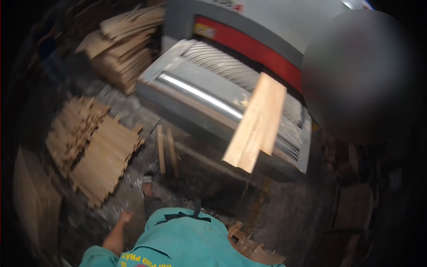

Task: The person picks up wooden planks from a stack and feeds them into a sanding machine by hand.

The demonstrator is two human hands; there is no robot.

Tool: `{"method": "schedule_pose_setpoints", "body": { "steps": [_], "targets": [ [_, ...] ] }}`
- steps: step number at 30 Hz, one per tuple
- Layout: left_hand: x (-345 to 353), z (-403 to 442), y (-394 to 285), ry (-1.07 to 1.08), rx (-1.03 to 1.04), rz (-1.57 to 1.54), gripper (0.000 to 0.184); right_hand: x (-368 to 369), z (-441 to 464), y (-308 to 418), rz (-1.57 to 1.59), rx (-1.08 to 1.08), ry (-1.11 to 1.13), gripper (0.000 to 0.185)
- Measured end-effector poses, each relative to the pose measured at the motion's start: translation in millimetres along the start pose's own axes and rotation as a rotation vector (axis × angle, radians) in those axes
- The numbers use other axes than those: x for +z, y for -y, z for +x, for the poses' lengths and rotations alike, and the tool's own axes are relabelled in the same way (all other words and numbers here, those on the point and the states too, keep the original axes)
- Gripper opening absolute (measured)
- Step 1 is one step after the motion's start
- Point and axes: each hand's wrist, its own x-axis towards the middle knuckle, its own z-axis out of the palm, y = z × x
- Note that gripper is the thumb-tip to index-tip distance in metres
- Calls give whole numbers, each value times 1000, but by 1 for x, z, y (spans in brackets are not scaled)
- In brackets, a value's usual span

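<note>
My left hand [126,217] hangs low beside my teal shirt [187,240], over the floor. It is small and blurred, so how its fingers are set cannot be made out, and nothing shows plainly in it. My right hand is out of sight. Ahead, light wooden boards [257,122] lie side by side on the infeed table [195,80] of a large grey machine [267,22] with a red band. Their far ends reach the machine's opening, and their near ends jut past the table's front edge. Neither hand touches them.
A metal roller [200,95] runs along the table. Board stacks [126,53] stand left of the machine, and more wood pieces [104,155] lie on the floor. Two thin strips [167,151] lie near my foot [147,184]. A person [49,53] stands far left. Offcuts [249,244] lie right of me.
</note>
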Motion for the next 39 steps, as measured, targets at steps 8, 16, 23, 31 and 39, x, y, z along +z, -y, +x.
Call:
{"method": "schedule_pose_setpoints", "body": {
  "steps": [8,16,23,31,39],
  "targets": [
    [77,-99,-62,37,-118,-642,64,-66,32,64,141,-72,-38,15],
    [-4,-173,-61,-117,-277,-1580,62,-75,163,230,70,-420,104,12],
    [-26,6,-2,-77,-576,-1205,53,96,220,453,-249,-447,207,18],
    [-77,347,-61,-71,-66,-998,48,356,404,616,-722,-549,233,24],
    [-87,538,-122,-346,-115,-933,75,482,527,631,-601,-718,-11,24]
  ]
}}
